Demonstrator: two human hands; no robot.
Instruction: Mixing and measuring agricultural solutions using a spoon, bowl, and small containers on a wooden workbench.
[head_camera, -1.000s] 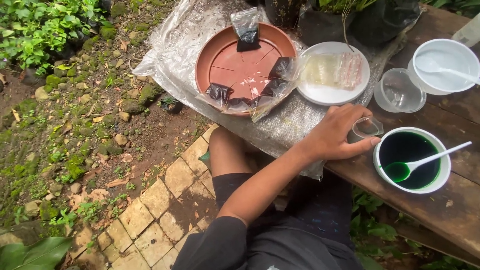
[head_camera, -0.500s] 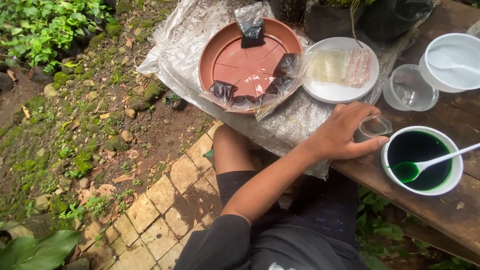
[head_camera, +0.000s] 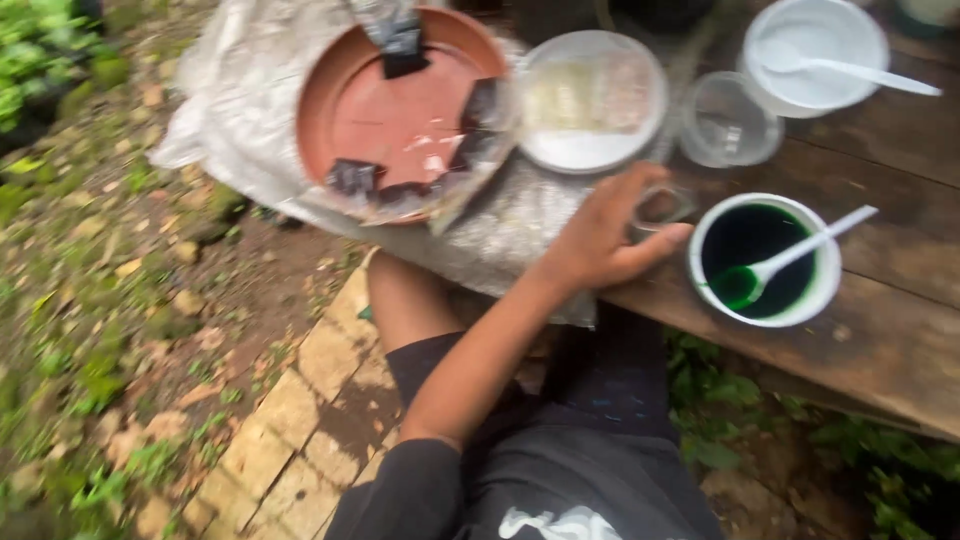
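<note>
Fingers of the left hand (head_camera: 600, 240) curl around a small clear glass (head_camera: 662, 205) at the edge of the wooden bench (head_camera: 900, 330); the right hand is out of view. Just right of the hand sits a white bowl of dark green liquid (head_camera: 765, 260) with a white spoon (head_camera: 800, 250). Beyond the hand lie a white plate (head_camera: 590, 100) and a terracotta saucer (head_camera: 400, 115) on plastic sheeting (head_camera: 240, 100).

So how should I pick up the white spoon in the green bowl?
Probably by the white spoon's handle end, coming from the right. Its scoop sits down in the green liquid, while the handle sticks up past the white bowl's rim, dry and clear of the left hand.
</note>
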